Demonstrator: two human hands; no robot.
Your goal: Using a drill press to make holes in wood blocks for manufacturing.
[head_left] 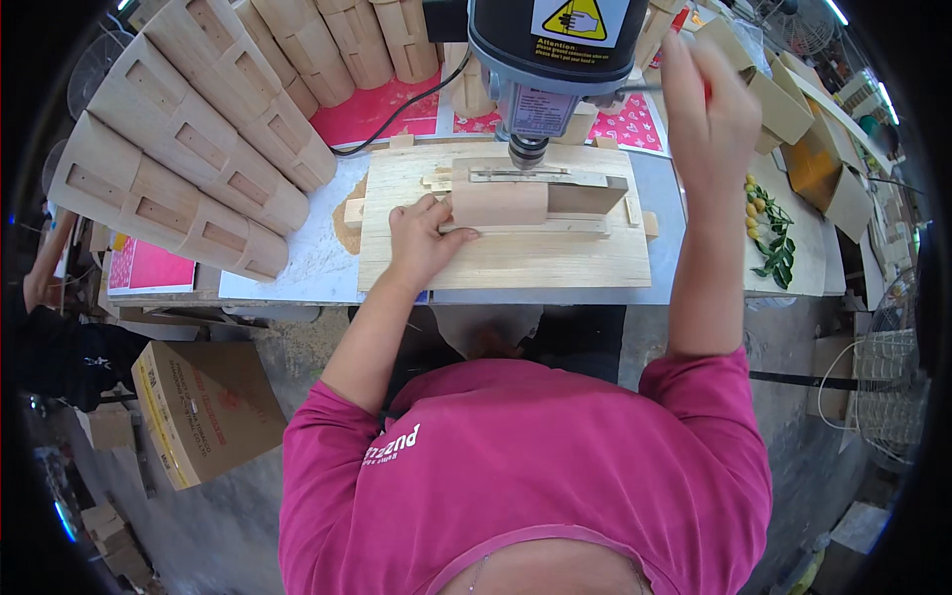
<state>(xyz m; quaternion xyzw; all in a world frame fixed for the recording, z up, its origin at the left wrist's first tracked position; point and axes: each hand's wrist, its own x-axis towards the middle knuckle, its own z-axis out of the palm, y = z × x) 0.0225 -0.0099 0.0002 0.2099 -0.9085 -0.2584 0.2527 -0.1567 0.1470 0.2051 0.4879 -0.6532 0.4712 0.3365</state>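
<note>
A drill press (551, 59) with a dark motor housing stands over the table, its chuck (528, 151) pointing down above a pale wooden jig board (555, 260). In the jig's slot lies a curved wooden piece (499, 204), directly below and in front of the chuck. My left hand (424, 238) grips the left end of this piece, thumb along its near side and fingers bent over the end. Raised at the right of the press, my right hand (709, 109) is curled around the feed lever (640, 88); the handle itself is mostly hidden by the fingers.
Stacks of wooden pieces with rectangular recesses (178, 198) lean at the left, and more stand behind the press. A black cable (407, 104) crosses the table. Cardboard boxes (823, 164) and a leafy sprig (778, 243) lie right. A carton (208, 409) stands on the floor.
</note>
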